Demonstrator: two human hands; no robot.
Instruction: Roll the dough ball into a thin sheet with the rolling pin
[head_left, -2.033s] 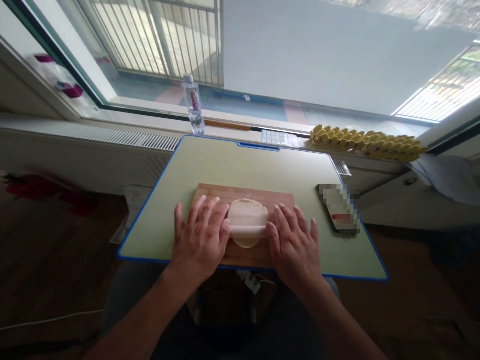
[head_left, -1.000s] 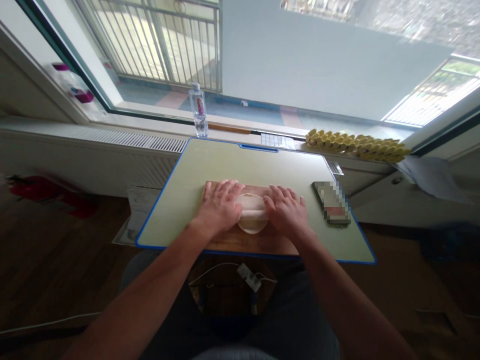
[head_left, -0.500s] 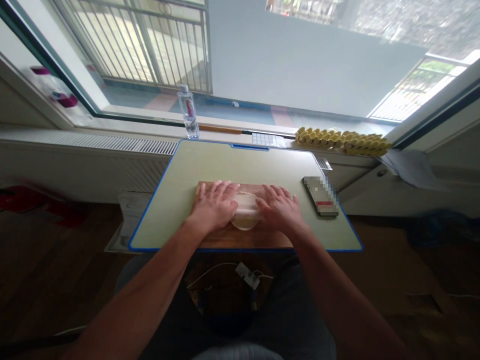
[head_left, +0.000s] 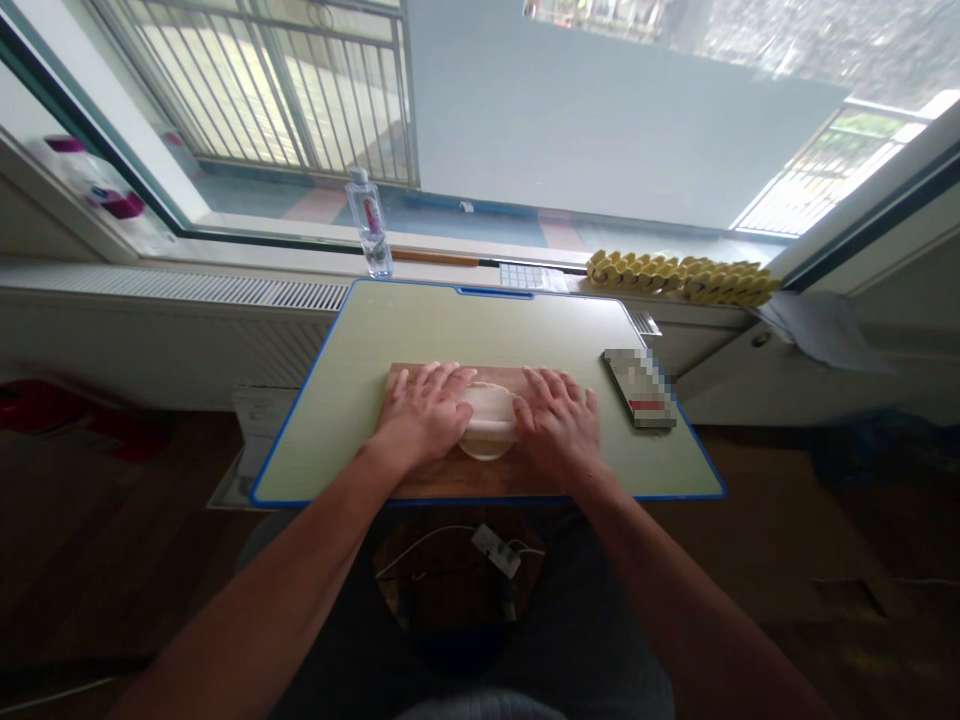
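Note:
A round, flat sheet of pale dough [head_left: 485, 398] lies on a brown wooden board [head_left: 480, 484]. Across the dough runs a pale rolling pin [head_left: 491, 428], whose two ends are hidden under my hands. Palm down, my left hand [head_left: 426, 410] rests over its left end with the fingers stretched forward. My right hand [head_left: 559, 415] lies flat over the other end, fingers extended and slightly apart. Both thumbs point inward, close to the dough's edges.
The board sits on a small pale-green table [head_left: 420, 325] with a blue rim. A phone [head_left: 640, 388] lies at its right. Behind, the windowsill holds a water bottle [head_left: 370, 225] and a yellow wavy object [head_left: 679, 277]. A white power strip [head_left: 496, 550] is below.
The camera view has shifted slightly. My hands stay flat over the rolling pin, and the pin and dough look almost the same.

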